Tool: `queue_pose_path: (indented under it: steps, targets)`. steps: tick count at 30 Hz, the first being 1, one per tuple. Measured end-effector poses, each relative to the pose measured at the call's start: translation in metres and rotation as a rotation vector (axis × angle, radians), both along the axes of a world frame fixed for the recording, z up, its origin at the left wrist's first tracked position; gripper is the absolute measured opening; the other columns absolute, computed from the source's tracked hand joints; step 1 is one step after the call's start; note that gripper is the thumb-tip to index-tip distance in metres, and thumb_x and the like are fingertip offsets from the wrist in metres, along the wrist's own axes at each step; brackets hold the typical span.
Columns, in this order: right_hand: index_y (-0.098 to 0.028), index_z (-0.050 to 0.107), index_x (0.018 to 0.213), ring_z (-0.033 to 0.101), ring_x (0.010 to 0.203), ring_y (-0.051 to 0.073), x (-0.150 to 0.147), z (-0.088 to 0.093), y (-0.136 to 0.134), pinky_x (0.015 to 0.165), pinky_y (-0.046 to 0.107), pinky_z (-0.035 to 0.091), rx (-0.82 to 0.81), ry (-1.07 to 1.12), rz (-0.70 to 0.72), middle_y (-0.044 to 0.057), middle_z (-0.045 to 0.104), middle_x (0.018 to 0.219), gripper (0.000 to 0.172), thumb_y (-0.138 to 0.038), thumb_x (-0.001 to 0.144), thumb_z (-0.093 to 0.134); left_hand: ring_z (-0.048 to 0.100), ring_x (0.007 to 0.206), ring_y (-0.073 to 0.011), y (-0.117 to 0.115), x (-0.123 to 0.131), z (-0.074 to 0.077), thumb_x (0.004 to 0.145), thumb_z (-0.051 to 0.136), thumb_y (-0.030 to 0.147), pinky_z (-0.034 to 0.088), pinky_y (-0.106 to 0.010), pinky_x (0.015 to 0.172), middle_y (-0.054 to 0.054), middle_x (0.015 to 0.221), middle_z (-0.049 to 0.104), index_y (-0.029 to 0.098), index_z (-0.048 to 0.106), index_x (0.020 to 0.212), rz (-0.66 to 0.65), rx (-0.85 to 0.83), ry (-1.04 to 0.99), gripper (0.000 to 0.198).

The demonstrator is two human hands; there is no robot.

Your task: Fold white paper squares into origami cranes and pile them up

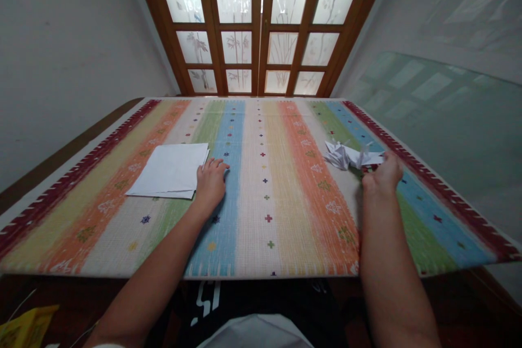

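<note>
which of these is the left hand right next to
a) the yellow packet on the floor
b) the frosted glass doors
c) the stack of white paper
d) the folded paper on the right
c. The left hand lies open on the striped cloth, with its thumb at the edge of the stack of white paper.

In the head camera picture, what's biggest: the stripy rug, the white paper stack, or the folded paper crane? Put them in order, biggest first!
1. stripy rug
2. white paper stack
3. folded paper crane
</note>
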State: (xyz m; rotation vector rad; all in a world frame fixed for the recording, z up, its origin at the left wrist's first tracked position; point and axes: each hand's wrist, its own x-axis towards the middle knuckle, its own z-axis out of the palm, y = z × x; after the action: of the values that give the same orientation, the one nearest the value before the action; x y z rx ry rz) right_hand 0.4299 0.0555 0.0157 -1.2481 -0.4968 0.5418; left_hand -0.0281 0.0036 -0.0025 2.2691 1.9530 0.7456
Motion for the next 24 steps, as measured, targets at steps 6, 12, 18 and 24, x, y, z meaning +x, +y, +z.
queue_pose_path:
  steps: [6, 12, 18, 24]
  targets:
    - [-0.028, 0.036, 0.082, 0.053, 0.086, 0.022, 0.009, 0.003, 0.010, 0.084, 0.043, 0.051, -0.111, -0.160, -0.371, 0.001, 0.041, 0.089, 0.014, -0.018, 0.090, 0.042, 0.055, 0.138, -0.0437, -0.014, 0.009, 0.024, 0.101, 0.039, 0.007, 0.050, -0.068, 0.106, -0.023, 0.160, 0.048, 0.019, 0.070, 0.130, 0.252, -0.234, 0.262, 0.044]
    - [-0.029, 0.036, 0.091, 0.049, 0.104, 0.029, 0.011, 0.000, 0.007, 0.111, 0.058, 0.037, 0.273, -0.492, -0.520, 0.005, 0.039, 0.099, 0.018, -0.015, 0.085, 0.046, 0.074, 0.107, -0.0300, -0.015, 0.006, 0.042, 0.104, 0.033, 0.008, 0.061, -0.043, 0.090, -0.019, 0.162, 0.044, 0.018, 0.064, 0.139, 0.311, -0.316, 0.316, 0.048]
    - [-0.029, 0.048, 0.094, 0.049, 0.099, 0.030, -0.013, 0.008, -0.007, 0.090, 0.048, 0.040, 0.449, -0.699, -0.399, 0.005, 0.040, 0.097, 0.011, -0.020, 0.090, 0.052, 0.075, 0.101, -0.0283, -0.012, 0.002, 0.037, 0.101, 0.034, 0.003, 0.059, -0.042, 0.090, -0.017, 0.155, 0.052, 0.017, 0.065, 0.136, 0.272, -0.260, 0.272, 0.049]
    - [-0.026, 0.053, 0.095, 0.050, 0.088, 0.025, -0.059, 0.013, -0.013, 0.077, 0.039, 0.042, 0.418, -0.708, -0.131, 0.006, 0.049, 0.093, 0.007, -0.031, 0.092, 0.057, 0.062, 0.126, -0.0383, -0.011, 0.003, 0.035, 0.098, 0.052, 0.011, 0.059, -0.047, 0.095, -0.019, 0.149, 0.056, 0.015, 0.066, 0.134, 0.265, -0.163, 0.301, 0.039]
